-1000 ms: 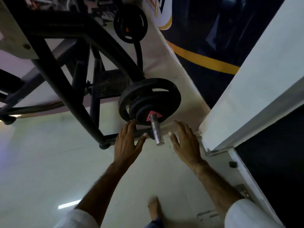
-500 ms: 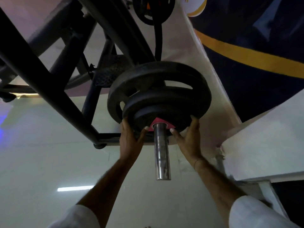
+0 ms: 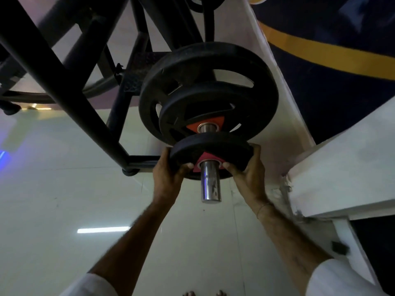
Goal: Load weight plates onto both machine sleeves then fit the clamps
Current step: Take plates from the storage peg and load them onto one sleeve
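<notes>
A chrome sleeve point(image 3: 210, 184) of the black machine points toward me. On it sit a large black plate point(image 3: 192, 67) and a medium black plate point(image 3: 183, 107) with a red centre. A small black plate point(image 3: 215, 146) with a red centre is on the sleeve, a gap apart from the medium plate. My left hand point(image 3: 168, 174) grips its left edge, thumb on the face. My right hand point(image 3: 248, 171) grips its right edge the same way. No clamp is in view.
The black machine frame point(image 3: 64, 82) runs from upper left down to a foot point(image 3: 130, 170) on the glossy white floor. A white ledge point(image 3: 342, 178) stands close at right. A dark wall with a yellow stripe point(image 3: 320, 54) is behind. Another plate point(image 3: 203, 3) hangs at top.
Both hands went from open beside the sleeve to gripping the small plate, which has slid outward along the sleeve away from the medium plate. The camera came closer.
</notes>
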Demonstrator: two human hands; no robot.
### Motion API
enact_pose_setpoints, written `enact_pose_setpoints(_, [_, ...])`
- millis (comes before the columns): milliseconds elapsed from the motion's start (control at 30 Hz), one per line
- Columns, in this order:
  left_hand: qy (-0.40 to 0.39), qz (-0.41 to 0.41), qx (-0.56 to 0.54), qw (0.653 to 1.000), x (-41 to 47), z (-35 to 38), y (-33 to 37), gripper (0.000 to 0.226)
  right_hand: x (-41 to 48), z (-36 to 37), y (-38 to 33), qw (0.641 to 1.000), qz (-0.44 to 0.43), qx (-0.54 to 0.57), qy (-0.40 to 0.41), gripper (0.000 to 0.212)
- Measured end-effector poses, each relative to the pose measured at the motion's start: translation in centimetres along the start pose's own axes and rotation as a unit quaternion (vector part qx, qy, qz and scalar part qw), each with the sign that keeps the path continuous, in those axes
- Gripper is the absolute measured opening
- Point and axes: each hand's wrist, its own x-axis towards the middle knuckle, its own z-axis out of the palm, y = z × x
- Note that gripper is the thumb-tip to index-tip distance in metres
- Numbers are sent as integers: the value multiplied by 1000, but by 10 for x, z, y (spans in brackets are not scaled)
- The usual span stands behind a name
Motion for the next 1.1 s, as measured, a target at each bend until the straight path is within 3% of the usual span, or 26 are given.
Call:
enact_pose_setpoints(333, [-29,-67,-11,997,-157,-45,35,54,-155,-44,-37,998,55,-21,-36,68])
enact_pose_setpoints(500, [-47,-53,-16,997,-220,-110,79,49,-237,-55,-105,998,57,-6,-17,69])
enact_pose_setpoints(800, [-6,67,-94,993,-288,-307,224,50,-357,-27,-334,997,-67,40,22,74])
enact_pose_setpoints(967, [50,154,-88,983,-288,-417,292,49,-378,6,-443,986,-154,60,30,96])
enact_pose_setpoints(1100, [110,210,-67,969,-287,-489,331,53,-381,38,-508,971,-235,38,27,90])
